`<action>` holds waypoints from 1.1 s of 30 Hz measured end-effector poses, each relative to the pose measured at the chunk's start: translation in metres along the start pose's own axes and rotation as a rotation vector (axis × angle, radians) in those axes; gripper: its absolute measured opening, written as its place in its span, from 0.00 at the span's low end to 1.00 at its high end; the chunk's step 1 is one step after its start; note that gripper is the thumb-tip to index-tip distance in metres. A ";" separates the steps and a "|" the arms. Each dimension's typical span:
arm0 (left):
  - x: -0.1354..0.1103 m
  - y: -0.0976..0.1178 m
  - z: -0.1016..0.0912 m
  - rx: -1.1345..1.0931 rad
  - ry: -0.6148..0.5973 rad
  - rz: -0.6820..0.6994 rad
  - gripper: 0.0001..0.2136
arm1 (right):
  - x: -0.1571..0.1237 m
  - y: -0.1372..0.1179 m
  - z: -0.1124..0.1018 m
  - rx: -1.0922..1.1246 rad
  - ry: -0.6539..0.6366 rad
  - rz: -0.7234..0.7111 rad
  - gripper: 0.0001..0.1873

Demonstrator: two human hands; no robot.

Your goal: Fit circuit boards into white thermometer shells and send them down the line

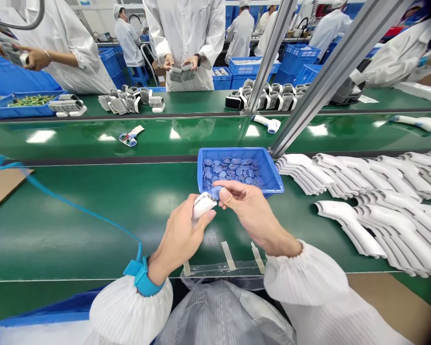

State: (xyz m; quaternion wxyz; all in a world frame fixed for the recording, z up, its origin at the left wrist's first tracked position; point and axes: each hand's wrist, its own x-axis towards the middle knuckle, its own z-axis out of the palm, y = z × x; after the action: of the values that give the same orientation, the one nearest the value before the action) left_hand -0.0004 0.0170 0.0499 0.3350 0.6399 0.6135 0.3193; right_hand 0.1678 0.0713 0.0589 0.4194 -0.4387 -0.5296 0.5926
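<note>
I'd steady the rounded white plastic shell [203,205] my left hand [181,229] grips and square up the flat blue plastic piece [216,191] my right hand [249,211] pinches.

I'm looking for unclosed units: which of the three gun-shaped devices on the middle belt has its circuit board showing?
The leftmost device: its green circuit board shows, whereas the middle device and rightmost device look closed.

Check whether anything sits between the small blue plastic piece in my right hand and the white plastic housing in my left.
Nothing visible. Your right hand holds the small blue plastic piece right by the white plastic housing in your left hand; whether they touch is unclear. The blue plastic tray lies beyond.
</note>
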 end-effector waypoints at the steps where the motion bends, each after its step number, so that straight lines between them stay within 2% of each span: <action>1: 0.000 0.002 0.002 -0.009 -0.009 0.011 0.11 | -0.004 0.003 0.003 0.011 0.014 -0.012 0.19; 3: 0.001 0.003 0.004 -0.029 -0.022 0.021 0.10 | -0.009 0.007 0.005 -0.038 0.038 -0.057 0.18; 7: 0.000 0.003 0.002 0.023 -0.048 0.066 0.12 | -0.018 0.004 0.000 -0.368 0.056 -0.261 0.12; 9: 0.000 0.003 0.001 0.115 -0.078 0.126 0.13 | -0.021 0.001 -0.003 -0.472 0.015 -0.352 0.11; 13: 0.003 0.002 0.003 0.289 -0.110 0.240 0.13 | -0.023 0.006 -0.005 -0.529 -0.130 -0.429 0.14; 15: 0.004 0.000 0.007 0.378 -0.081 0.286 0.14 | -0.027 0.015 -0.005 -0.567 -0.105 -0.445 0.12; 18: 0.003 -0.005 0.013 0.478 -0.075 0.389 0.14 | -0.040 0.029 -0.009 -0.591 0.019 -0.408 0.10; 20: -0.002 -0.010 0.019 0.445 -0.031 0.423 0.12 | -0.052 0.034 -0.015 -0.588 0.057 -0.356 0.09; 22: -0.008 -0.016 0.028 0.370 0.147 0.327 0.12 | -0.063 0.034 -0.021 -0.600 0.038 -0.302 0.08; 24: -0.011 -0.022 0.040 0.312 0.356 0.146 0.17 | -0.071 0.033 -0.023 -0.630 -0.027 -0.229 0.07; 26: -0.010 -0.026 0.051 0.288 0.457 0.068 0.23 | -0.078 0.034 -0.018 -0.673 -0.110 -0.167 0.07; 29: -0.004 -0.029 0.056 0.270 0.425 0.162 0.25 | -0.088 0.042 -0.003 -0.735 -0.075 -0.172 0.11; 31: -0.003 -0.029 0.050 0.259 0.347 0.215 0.25 | -0.093 0.049 0.005 -0.704 -0.008 -0.183 0.13; 33: -0.008 -0.028 0.039 0.237 0.275 0.222 0.23 | -0.092 0.052 0.009 -0.604 0.025 -0.094 0.14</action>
State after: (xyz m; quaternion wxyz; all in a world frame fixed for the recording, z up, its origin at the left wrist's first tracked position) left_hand 0.0152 0.0078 0.0041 0.1333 0.6891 0.6124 0.3639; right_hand 0.1819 -0.0244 0.0145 0.3035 -0.5261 -0.6962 0.3826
